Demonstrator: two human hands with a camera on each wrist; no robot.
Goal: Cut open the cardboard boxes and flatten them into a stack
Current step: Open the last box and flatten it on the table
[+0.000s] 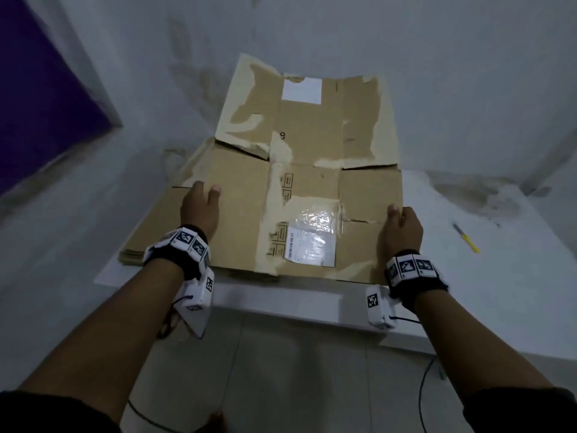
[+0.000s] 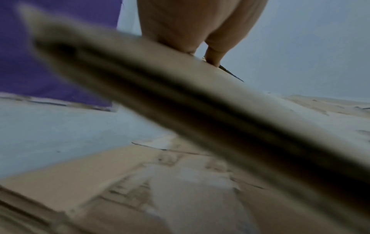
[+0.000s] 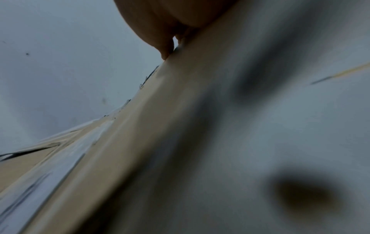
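Note:
A flattened cardboard box (image 1: 312, 189) with torn tape and a shipping label lies spread over a stack of flattened cardboard (image 1: 132, 256) on the white table (image 1: 312, 303). My left hand (image 1: 199, 204) grips its left edge, thumb on top. My right hand (image 1: 401, 221) grips its right edge, thumb also on top. The left wrist view shows the held sheet's blurred edge (image 2: 180, 98) raised above the labelled stack (image 2: 160, 182), with my left hand (image 2: 190, 23) on it. In the right wrist view my right hand (image 3: 170, 20) pinches the sheet's edge (image 3: 160, 126).
A yellow utility knife (image 1: 466, 237) lies on the table right of the cardboard, a faint streak (image 3: 340, 72) in the right wrist view. A stained grey wall (image 1: 437, 73) stands close behind the table. A purple panel (image 1: 37, 98) is at the left. Cables hang below the table edge.

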